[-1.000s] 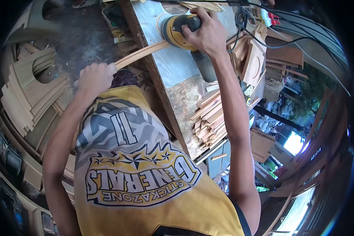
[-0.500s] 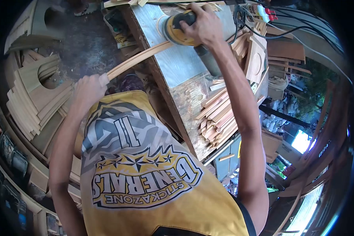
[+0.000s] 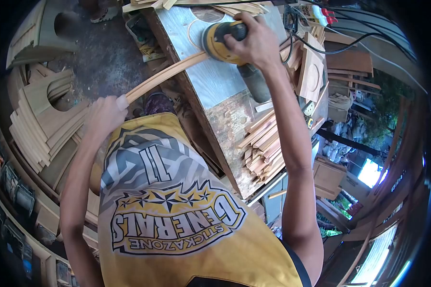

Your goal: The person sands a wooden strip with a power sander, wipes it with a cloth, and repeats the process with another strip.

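A curved wooden strip (image 3: 170, 71) runs from my left hand (image 3: 107, 113) to the workbench (image 3: 230, 112). My left hand is closed around its near end, with something pale between the fingers and the wood. On top of a yellow and black power sander (image 3: 220, 42) lies my right hand (image 3: 257, 40), its fingers wrapped over the dark cap. The sander's round base is at the strip's far end, above the light board (image 3: 208, 86) on the bench. A dark canister (image 3: 255, 85) sticks out from the sander below my right wrist.
Stacked wooden pieces (image 3: 268, 148) lie on the bench's near right part. Curved wooden parts (image 3: 38, 129) are piled at the left. Black cables (image 3: 340, 46) cross the upper right. Bottles with red caps (image 3: 316, 15) stand behind. A person's foot (image 3: 103, 15) shows at the top left.
My right hand and the sander have moved slightly right and down. The strip's far end stays by the sander, while my left hand has shifted slightly left and down with the near end.
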The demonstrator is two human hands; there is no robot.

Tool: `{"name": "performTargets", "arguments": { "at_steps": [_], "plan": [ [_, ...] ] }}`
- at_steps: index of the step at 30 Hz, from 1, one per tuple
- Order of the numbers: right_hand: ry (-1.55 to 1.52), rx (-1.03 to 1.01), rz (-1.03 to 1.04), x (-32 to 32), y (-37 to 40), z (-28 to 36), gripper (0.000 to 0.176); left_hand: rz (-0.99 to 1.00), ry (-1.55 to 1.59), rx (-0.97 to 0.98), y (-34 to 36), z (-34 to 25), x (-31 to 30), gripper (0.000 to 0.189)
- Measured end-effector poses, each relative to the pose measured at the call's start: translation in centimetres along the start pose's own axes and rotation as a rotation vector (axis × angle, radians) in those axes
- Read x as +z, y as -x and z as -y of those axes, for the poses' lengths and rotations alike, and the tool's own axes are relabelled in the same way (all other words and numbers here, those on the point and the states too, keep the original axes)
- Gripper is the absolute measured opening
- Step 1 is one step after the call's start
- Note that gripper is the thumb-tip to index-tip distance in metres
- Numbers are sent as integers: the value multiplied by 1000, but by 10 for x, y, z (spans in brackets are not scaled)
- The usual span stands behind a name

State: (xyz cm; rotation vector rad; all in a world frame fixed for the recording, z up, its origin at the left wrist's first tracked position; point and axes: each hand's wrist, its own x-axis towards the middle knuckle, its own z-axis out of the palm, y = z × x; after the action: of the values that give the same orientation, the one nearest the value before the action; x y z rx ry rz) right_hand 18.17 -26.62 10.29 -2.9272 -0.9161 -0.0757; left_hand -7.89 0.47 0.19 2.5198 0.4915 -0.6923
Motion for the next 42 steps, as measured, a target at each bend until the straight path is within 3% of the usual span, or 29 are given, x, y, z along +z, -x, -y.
{"name": "performTargets", "arguments": {
  "at_steps": [9, 17, 25, 29, 31, 36, 38, 42],
  "plan": [
    [-33, -151, 11, 12, 16, 51, 46, -32, -62, 61, -27, -27, 0, 28],
    [36, -79, -7, 13, 10, 13, 47, -27, -44, 70, -14, -11, -3, 26],
    [-30, -182, 57, 11, 31, 94, 46, 13, -28, 86, -16, -20, 8, 27],
    [-5, -161, 0, 12, 25, 55, 46, -10, 6, 44, -8, 15, 14, 29],
    [23, -36, 51, 8, 19, 26, 47, -47, 12, 62, -2, 26, 10, 30],
    [156, 79, -48, 17, 11, -44, 52, -70, -44, -2, 39, 44, -25, 32],
    [131, 153, -54, 27, 11, -56, 55, -176, 55, -120, 54, 77, -17, 32],
    [-59, 275, -111, 29, 10, -44, 60, -407, 328, -19, 91, 67, -37, 26]
  ]
}}
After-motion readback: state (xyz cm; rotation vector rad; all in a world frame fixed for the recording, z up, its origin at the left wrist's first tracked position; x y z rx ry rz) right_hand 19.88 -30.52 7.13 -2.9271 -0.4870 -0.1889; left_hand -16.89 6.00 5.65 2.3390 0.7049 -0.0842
